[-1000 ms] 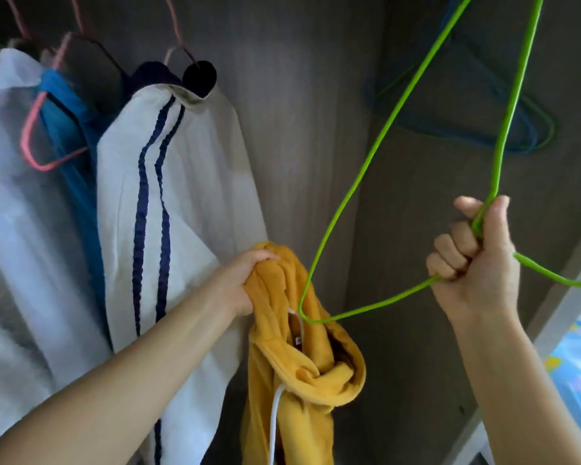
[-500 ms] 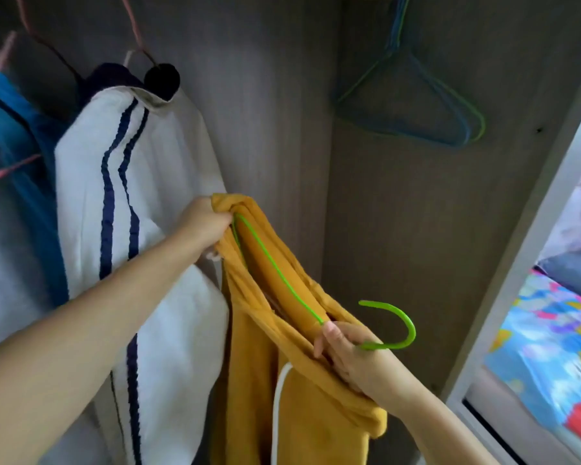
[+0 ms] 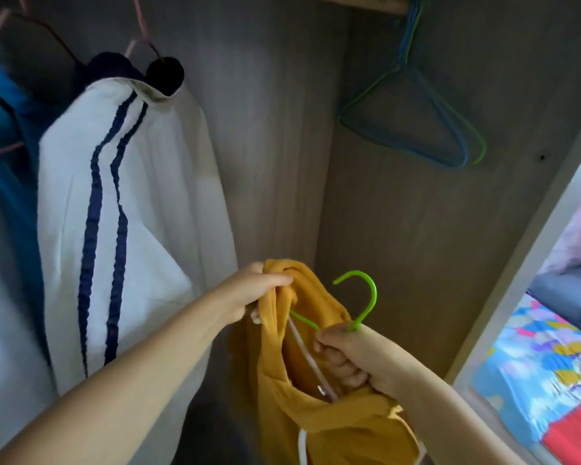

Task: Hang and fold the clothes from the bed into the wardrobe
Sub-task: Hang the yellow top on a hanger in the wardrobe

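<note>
A mustard-yellow garment (image 3: 316,424) with a white drawstring hangs low in the middle of the open wardrobe. My left hand (image 3: 252,293) grips a bunch of its upper edge. A green wire hanger (image 3: 363,297) is threaded inside the garment, its hook sticking up above the cloth. My right hand (image 3: 353,357) grips the hanger at the base of the hook, fingers curled inside the garment's opening. Most of the hanger's frame is hidden by the cloth.
A white garment with two navy stripes (image 3: 131,213) hangs at the left beside a blue one (image 3: 4,135). Several bare blue and green hangers (image 3: 416,119) hang from the rail at the upper right. The wardrobe's white frame (image 3: 524,256) borders the colourful bed (image 3: 550,370).
The green hanger went from hanging loose in my right hand to inside the yellow garment. Its hook has turned upward, and both hands have drawn closer together and lower.
</note>
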Demonstrator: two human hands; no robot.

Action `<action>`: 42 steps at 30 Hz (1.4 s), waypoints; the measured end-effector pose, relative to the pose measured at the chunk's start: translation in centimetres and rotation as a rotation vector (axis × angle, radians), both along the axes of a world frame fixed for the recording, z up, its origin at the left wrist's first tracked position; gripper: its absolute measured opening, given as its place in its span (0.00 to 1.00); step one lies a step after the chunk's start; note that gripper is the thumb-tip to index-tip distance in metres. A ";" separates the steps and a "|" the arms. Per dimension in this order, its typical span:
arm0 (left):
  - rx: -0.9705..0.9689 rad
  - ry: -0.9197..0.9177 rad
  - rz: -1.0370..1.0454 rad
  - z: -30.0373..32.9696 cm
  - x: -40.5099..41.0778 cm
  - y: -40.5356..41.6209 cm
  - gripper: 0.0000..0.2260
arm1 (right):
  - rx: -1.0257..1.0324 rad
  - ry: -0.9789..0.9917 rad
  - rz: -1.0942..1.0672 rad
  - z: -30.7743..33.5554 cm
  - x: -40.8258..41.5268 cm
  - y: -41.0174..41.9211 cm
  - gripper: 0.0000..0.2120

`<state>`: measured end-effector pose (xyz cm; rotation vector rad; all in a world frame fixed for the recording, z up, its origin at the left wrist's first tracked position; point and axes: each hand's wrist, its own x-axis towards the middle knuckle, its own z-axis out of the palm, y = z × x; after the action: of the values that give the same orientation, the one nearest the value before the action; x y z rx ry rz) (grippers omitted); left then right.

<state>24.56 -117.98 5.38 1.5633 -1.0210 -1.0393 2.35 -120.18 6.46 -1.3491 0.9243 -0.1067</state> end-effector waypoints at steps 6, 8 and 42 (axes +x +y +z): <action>0.056 -0.473 0.361 -2.3 2.1 -0.6 0.17 | 0.099 -0.248 0.003 4.2 2.2 -2.0 0.07; -0.160 -0.624 0.374 -1.7 0.1 0.9 0.19 | 0.157 -0.313 -0.056 6.1 3.0 -3.1 0.08; -0.478 -0.511 0.559 20.7 6.0 -0.2 0.07 | -0.507 -0.642 -0.030 28.1 29.9 -10.2 0.12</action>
<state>30.57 -118.19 26.12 1.5922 -0.9798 0.0022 32.28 -130.35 34.59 -1.6167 0.3751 -0.7931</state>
